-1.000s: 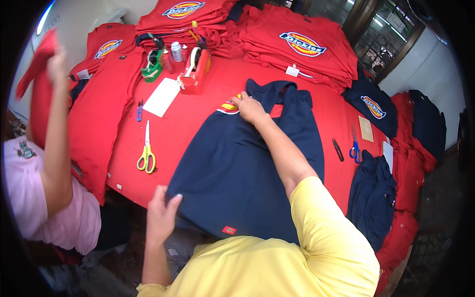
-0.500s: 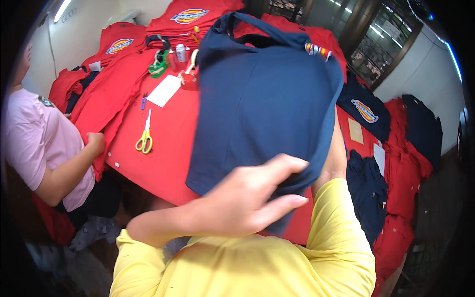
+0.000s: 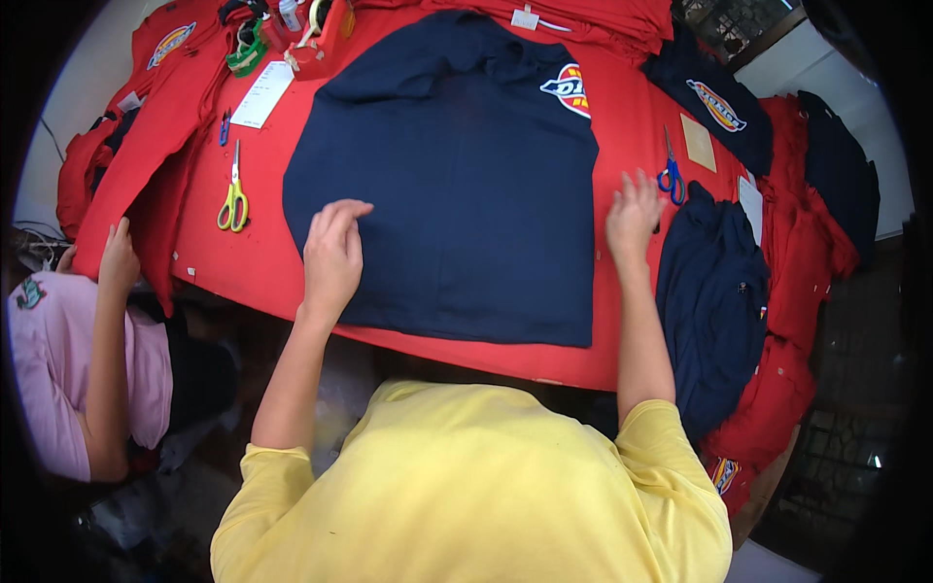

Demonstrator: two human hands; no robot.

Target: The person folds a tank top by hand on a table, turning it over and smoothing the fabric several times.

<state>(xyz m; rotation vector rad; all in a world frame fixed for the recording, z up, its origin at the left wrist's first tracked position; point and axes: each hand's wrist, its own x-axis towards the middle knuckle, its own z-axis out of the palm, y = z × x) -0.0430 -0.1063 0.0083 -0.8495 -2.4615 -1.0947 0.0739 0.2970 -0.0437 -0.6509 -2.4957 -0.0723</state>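
Observation:
A navy blue shirt [image 3: 457,194] lies spread out on the red-covered table [image 3: 262,262], its colourful emblem [image 3: 569,89] near the upper right. Over the shirt's left side is my left hand [image 3: 333,255], fingers loosely bent and apart, with nothing in it. Whether it touches the cloth I cannot tell. My right hand [image 3: 636,216] is just beyond the shirt's right edge, fingers spread and empty. Blue-handled scissors [image 3: 671,180] lie close to its fingertips.
Yellow-handled scissors [image 3: 234,199], small blue snips [image 3: 224,128] and a written paper slip [image 3: 262,95] lie left. Behind them stands a red tape dispenser [image 3: 321,49]. A crumpled navy garment [image 3: 709,301] and red garments [image 3: 792,340] sit right. A person in pink [image 3: 68,340] handles red cloth at left.
The navy shirt, held up before, now lies flat on the table. My left hand has moved left, and my right hand, hidden behind the shirt earlier, now shows empty. The view has shifted.

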